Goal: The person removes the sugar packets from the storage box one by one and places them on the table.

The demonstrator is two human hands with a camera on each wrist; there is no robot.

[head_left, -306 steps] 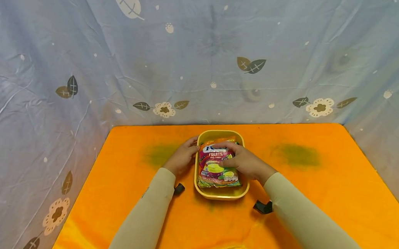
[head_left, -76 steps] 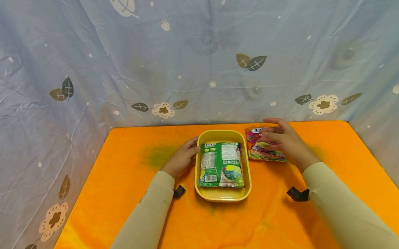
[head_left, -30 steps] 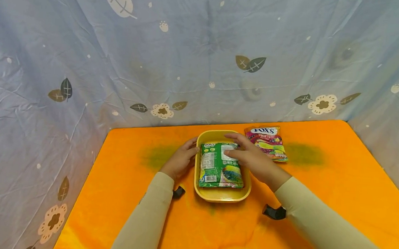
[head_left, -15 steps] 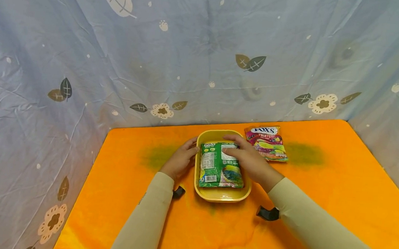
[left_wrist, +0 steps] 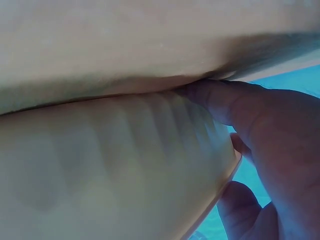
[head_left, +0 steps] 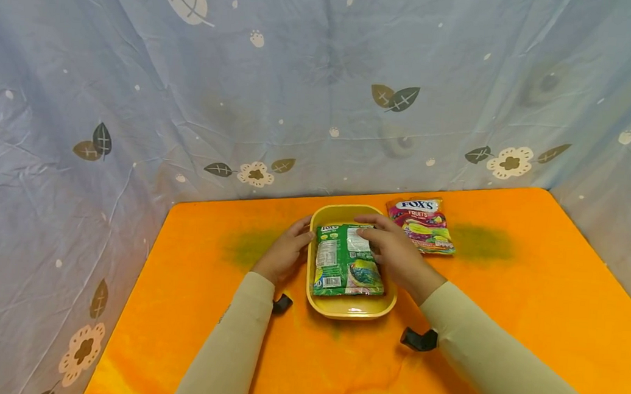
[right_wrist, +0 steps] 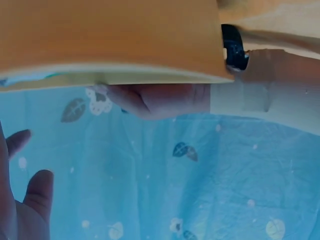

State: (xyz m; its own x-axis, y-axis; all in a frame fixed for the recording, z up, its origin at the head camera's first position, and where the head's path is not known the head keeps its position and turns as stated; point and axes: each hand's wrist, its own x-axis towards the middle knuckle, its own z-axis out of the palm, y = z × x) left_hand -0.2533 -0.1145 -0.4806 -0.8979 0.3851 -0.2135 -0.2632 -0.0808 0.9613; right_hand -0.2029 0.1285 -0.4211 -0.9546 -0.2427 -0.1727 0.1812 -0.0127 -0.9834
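Outside the tray (head_left: 350,311) the left hand (head_left: 284,252) grips lies 1 bag (head_left: 422,224), earlier inside; whether the right hand (head_left: 398,251) grips is unclear.

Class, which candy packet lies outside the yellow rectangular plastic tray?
The magenta rectangular plastic packet, right of the tray; the green rectangular plastic packet lies inside.

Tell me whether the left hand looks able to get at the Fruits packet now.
Likely not directly: the left hand grips the yellow tray, which, with the right hand, stands between it and the Fruits packet.
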